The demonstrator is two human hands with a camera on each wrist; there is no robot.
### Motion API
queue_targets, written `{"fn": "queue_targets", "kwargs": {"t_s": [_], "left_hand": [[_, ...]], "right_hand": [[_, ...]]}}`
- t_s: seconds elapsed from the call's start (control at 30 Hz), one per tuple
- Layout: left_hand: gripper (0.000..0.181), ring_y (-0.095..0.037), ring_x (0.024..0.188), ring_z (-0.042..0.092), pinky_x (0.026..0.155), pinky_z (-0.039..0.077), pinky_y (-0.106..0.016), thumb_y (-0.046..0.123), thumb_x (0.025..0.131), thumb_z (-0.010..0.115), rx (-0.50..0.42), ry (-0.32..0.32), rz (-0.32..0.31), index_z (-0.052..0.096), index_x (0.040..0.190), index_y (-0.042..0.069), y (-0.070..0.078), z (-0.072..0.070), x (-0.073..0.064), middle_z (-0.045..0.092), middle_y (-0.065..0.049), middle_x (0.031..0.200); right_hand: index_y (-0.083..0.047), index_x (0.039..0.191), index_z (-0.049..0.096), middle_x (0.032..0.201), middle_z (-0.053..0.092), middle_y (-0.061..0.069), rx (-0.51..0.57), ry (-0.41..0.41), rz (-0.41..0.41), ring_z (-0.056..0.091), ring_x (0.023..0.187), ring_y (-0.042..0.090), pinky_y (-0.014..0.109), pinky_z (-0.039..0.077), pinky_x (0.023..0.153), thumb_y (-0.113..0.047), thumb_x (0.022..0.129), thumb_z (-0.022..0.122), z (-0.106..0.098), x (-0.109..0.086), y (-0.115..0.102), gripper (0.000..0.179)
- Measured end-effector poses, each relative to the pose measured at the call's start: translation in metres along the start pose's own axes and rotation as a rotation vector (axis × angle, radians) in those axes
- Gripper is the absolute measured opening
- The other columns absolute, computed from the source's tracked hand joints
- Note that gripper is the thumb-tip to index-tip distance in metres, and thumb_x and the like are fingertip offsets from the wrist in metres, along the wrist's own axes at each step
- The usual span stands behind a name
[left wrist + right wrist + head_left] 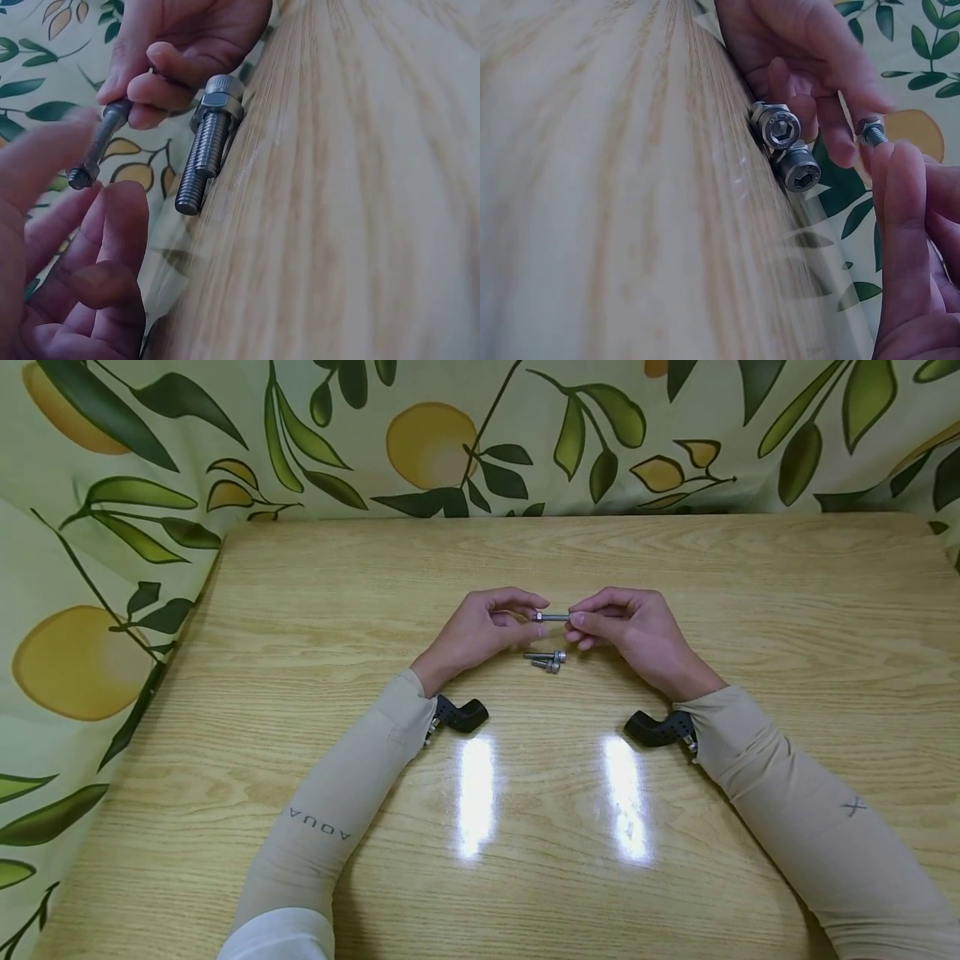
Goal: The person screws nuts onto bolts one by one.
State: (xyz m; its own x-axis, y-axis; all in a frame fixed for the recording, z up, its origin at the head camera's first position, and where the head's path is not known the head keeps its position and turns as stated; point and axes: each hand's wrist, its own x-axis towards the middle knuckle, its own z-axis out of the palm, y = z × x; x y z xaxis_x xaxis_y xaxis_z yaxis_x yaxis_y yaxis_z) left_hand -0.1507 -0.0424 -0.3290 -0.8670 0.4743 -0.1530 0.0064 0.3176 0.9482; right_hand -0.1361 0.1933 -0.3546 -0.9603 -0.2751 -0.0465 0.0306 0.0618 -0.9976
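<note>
My right hand (641, 631) pinches a steel bolt (557, 617) by its head end, holding it level above the table. A hex nut (84, 172) sits on the bolt's threads at its free end. My left hand (483, 625) is at that end, with thumb and fingertips apart on either side of the nut; in the left wrist view one finger is blurred. Just in front of the hands, two socket-head bolts (546, 656) lie side by side on the table, their hex-recessed heads (781, 130) toward the right. A nut (217, 103) sits near the head of one.
The wood-grain table (540, 793) carries two bright light reflections near the front. Black wrist mounts (462, 716) stick out from both sleeves. A fruit-patterned cloth (450, 435) hangs behind the table and along its left side.
</note>
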Motion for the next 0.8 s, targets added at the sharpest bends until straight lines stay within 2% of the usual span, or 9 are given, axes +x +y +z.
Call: {"fn": "queue_targets", "kwargs": {"t_s": [0.17,0.33,0.53,0.7,0.8], "left_hand": [[0.029,-0.021,0.08,0.067,0.077,0.055,-0.03,0.028,0.096,0.062,-0.011,-0.014,0.016,0.068,0.115,0.006,0.001,0.001,0.001,0.074,-0.014,0.104],[0.035,-0.02,0.081,0.067,0.073,0.052,-0.026,0.023,0.09,0.07,-0.009,-0.007,-0.002,0.065,0.122,0.009,0.001,0.001,0.001,0.07,-0.009,0.108],[0.029,-0.022,0.077,0.067,0.074,0.053,-0.029,0.026,0.096,0.063,-0.017,-0.012,0.006,0.069,0.114,0.005,-0.003,0.002,0.003,0.073,-0.018,0.101],[0.034,-0.019,0.078,0.067,0.071,0.051,-0.026,0.032,0.09,0.07,-0.023,-0.001,0.007,0.067,0.119,0.012,-0.016,0.001,0.01,0.073,-0.007,0.102],[0.032,-0.019,0.078,0.068,0.072,0.053,-0.027,0.038,0.091,0.068,-0.013,0.009,0.038,0.07,0.113,0.016,-0.022,0.0,0.013,0.074,-0.002,0.1]], "right_hand": [[0.006,0.109,0.065,0.093,0.075,0.012,-0.01,0.001,-0.004,0.074,0.084,0.015,0.025,0.059,0.072,-0.021,0.089,0.071,0.0,0.0,-0.001,0.035],[0.006,0.108,0.065,0.094,0.075,0.013,-0.023,0.005,-0.005,0.074,0.084,0.015,0.025,0.059,0.072,-0.021,0.089,0.071,-0.001,-0.002,-0.001,0.034],[0.007,0.107,0.065,0.089,0.076,0.009,-0.009,0.006,0.002,0.074,0.082,0.014,0.025,0.059,0.07,-0.021,0.088,0.072,0.0,-0.002,0.001,0.035],[0.006,0.107,0.065,0.089,0.076,0.008,-0.029,0.004,0.01,0.074,0.082,0.014,0.025,0.059,0.071,-0.022,0.089,0.072,0.0,-0.001,0.001,0.033],[0.006,0.106,0.065,0.089,0.076,0.009,-0.02,0.002,0.006,0.074,0.082,0.015,0.025,0.059,0.071,-0.021,0.088,0.072,0.0,0.0,0.0,0.033]]}}
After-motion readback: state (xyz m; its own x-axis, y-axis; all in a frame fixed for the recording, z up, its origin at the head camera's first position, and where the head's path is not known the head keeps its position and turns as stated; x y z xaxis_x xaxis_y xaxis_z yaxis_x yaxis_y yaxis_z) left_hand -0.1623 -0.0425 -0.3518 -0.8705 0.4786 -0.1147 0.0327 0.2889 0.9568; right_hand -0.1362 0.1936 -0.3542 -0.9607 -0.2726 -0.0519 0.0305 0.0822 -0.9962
